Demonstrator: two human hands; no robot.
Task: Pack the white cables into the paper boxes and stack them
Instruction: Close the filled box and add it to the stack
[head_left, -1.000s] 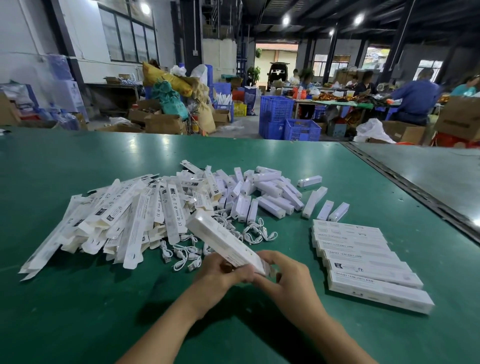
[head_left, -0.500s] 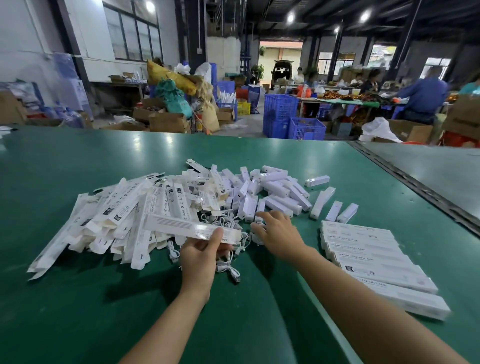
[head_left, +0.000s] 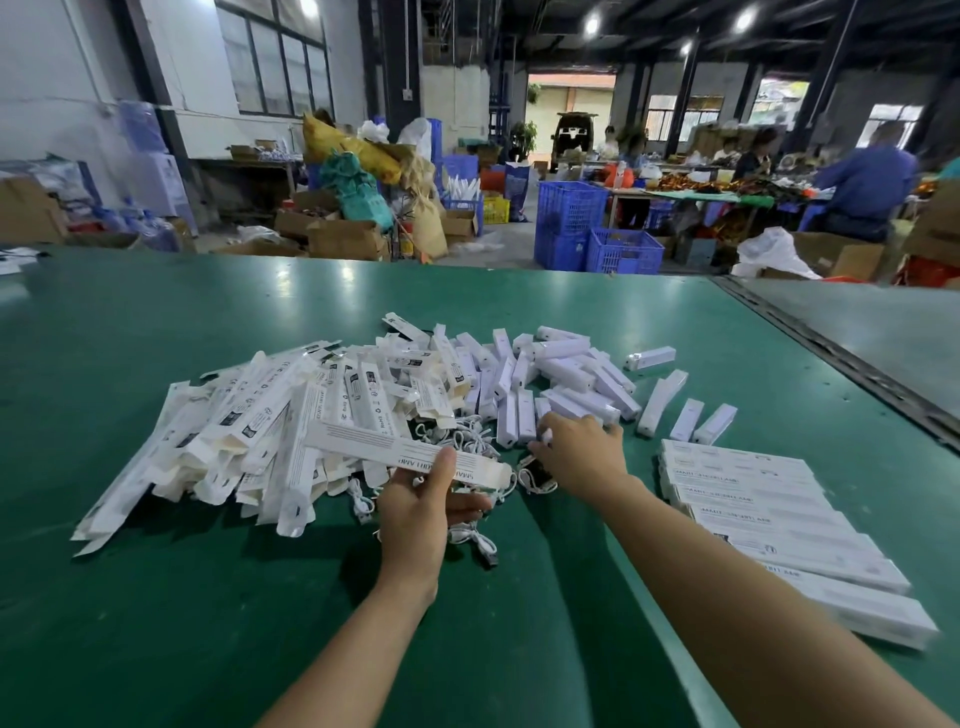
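Left hand (head_left: 415, 514) is closed round a long paper box (head_left: 405, 449); right hand (head_left: 582, 452) is set among small white boxes (head_left: 563, 371), grasp unclear

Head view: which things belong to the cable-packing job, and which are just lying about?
Job: long white paper box gripped by the left hand; loose white cables; heap of flat white paper boxes; row of closed white boxes; right hand over the short white blocks.
Lying about: blue plastic crates; brown cardboard cartons; yellow sack; white plastic bag.
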